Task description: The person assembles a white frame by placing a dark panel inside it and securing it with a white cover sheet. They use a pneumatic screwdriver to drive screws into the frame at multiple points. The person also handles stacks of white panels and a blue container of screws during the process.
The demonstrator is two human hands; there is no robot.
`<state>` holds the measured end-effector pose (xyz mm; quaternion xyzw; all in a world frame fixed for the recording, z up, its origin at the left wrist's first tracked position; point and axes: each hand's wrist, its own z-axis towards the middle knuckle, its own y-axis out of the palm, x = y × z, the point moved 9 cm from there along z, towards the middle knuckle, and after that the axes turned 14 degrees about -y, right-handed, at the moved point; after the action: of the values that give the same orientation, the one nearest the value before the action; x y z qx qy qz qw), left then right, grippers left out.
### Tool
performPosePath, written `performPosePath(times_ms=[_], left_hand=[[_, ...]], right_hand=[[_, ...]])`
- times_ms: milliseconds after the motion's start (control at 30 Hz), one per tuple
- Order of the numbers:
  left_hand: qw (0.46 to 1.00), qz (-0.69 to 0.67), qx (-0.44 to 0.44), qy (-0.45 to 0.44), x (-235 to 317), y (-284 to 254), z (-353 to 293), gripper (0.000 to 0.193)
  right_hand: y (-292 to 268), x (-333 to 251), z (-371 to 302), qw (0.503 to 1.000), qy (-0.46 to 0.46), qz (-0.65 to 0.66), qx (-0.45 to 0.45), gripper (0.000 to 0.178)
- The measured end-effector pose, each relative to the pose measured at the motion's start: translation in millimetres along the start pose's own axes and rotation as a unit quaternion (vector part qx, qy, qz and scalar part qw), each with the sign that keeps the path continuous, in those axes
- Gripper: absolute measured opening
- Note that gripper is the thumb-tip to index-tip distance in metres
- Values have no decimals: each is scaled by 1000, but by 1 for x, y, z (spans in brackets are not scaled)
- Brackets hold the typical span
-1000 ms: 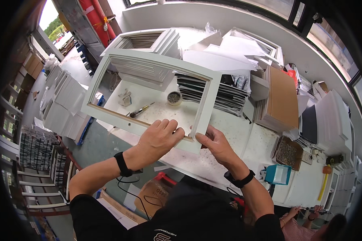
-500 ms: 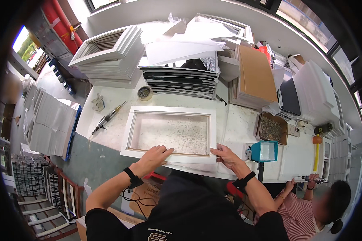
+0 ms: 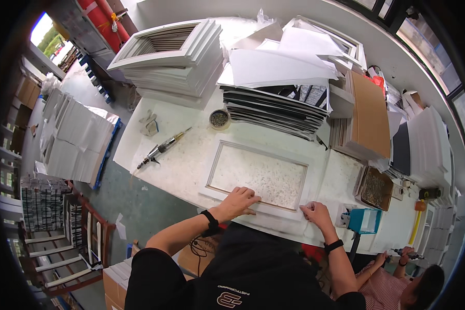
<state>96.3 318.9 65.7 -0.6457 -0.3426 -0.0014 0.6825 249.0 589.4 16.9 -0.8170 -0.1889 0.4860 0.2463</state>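
A white rectangular picture frame (image 3: 262, 145) lies flat on the white worktable (image 3: 183, 173), the tabletop showing through its opening. My left hand (image 3: 237, 202) grips its near rail, fingers over the inner edge and thumb toward the front. At the near right corner, my right hand (image 3: 316, 213) pinches the frame between thumb and fingers. Left of the frame rests a metal power screwdriver (image 3: 163, 149). Beyond it stands a round tub (image 3: 219, 119) of small dark metal pieces.
White frames (image 3: 173, 77) are stacked at the back left, beside dark panels (image 3: 274, 111) under white sheets. Brown cardboard (image 3: 369, 116), a box of small parts (image 3: 374, 188) and a teal tray (image 3: 364, 221) stand to the right. A co-worker (image 3: 382, 287) holds a tool at lower right.
My view has swung left, so the scene sits further right and is more tilted. Both hands remain at the frame's near side; the frame appears turned slightly clockwise.
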Motion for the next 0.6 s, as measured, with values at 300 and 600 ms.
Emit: performPosePath(times_ms=[300,600], left_hand=[[923,26,376,-76,-13,-249,86,51],[969,96,214,-77,-75,-295,255,47]], right_hand=[[-151,-123,34,934,-131,136,303,27],[-253,-246,130,868,-292,-137,377,31]])
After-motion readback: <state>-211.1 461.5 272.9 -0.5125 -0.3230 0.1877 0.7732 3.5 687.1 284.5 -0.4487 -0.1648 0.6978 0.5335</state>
